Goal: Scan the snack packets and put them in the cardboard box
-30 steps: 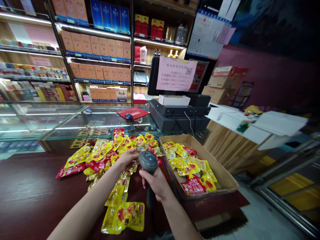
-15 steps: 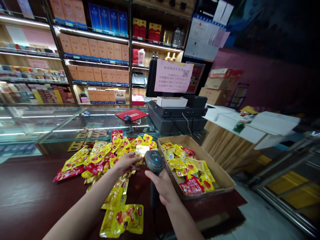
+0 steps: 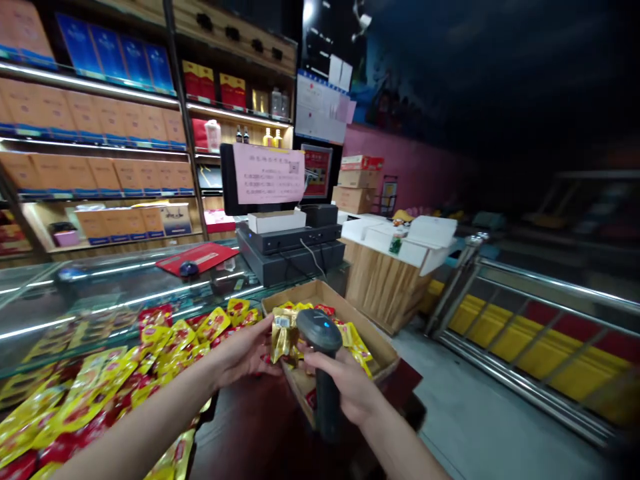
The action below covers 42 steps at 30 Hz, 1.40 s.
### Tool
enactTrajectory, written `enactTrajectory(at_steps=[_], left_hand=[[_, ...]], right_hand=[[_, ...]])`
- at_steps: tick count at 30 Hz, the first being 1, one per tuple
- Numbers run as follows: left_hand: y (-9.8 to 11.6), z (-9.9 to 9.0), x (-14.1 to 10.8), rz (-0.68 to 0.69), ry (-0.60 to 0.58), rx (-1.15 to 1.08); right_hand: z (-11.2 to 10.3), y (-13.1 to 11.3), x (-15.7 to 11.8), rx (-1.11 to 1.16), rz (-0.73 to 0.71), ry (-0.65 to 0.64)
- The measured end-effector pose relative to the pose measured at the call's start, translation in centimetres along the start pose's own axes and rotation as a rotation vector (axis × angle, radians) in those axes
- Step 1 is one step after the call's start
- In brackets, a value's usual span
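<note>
My left hand holds a gold snack packet by its left side, over the near left edge of a cardboard box. In my right hand is a black handheld scanner with a blue light on top, its head close beside the packet. Yellow and red packets lie inside the box, partly hidden behind the scanner. A wide heap of yellow and red packets is spread on the dark red table, left of the box.
Behind the heap is a glass counter with a red mat and a mouse. A monitor with a pink sign stands beyond the box. Metal railing runs along the right; stocked shelves fill the back left.
The view has turned right. My left hand has brought the packet from beside the heap to the box's edge, and the scanner has moved with it, now partly in front of the box.
</note>
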<state>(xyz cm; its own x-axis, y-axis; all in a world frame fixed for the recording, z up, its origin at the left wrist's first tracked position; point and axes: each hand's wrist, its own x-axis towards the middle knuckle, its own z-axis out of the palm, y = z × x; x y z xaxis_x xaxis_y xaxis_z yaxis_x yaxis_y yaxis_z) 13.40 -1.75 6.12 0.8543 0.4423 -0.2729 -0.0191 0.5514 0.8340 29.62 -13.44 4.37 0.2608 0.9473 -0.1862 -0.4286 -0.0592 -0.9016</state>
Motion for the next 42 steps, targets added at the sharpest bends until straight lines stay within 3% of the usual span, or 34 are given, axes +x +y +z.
enactTrajectory(at_steps=[3,6,10,14,22,27,32,36,39,42], left_hand=[[0.9,2.0,3.2,0.010,-0.009,0.061],[1.1,3.1,5.4,0.005,0.061,0.108],[1.1,2.6,5.5,-0.001,0.101,0.123],[1.1,-0.2,2.5,0.025,0.163,0.096],[0.1,-6.0,-8.0,0.044,0.459,0.080],[-3.4,-7.2,-14.9,0.003,0.573,0.137],[-8.6,-6.2,-18.8,-0.018,0.580,0.512],[-12.8,-4.3,-18.9,0.057,0.566,1.052],[-14.9,-3.1,-17.8,-0.040,0.506,1.383],[-15.7,-2.6,-16.5,-0.110,0.507,1.531]], right_hand=[[-2.3,-1.4,-0.1,-0.012,-0.062,0.099],[-4.2,-2.1,-0.1,0.028,-0.099,0.230],[-5.2,-2.2,-0.3,0.072,-0.131,0.263],[-4.0,-1.1,-0.4,0.073,-0.063,0.168],[2.5,3.5,0.0,0.073,0.127,-0.067],[4.6,7.2,-0.9,-0.122,0.251,-0.237],[5.0,9.8,-2.1,-0.309,0.301,-0.328],[5.3,11.3,-3.0,-0.355,0.333,-0.358],[5.5,12.4,-3.7,-0.365,0.359,-0.358],[5.3,13.0,-3.8,-0.319,0.409,-0.359]])
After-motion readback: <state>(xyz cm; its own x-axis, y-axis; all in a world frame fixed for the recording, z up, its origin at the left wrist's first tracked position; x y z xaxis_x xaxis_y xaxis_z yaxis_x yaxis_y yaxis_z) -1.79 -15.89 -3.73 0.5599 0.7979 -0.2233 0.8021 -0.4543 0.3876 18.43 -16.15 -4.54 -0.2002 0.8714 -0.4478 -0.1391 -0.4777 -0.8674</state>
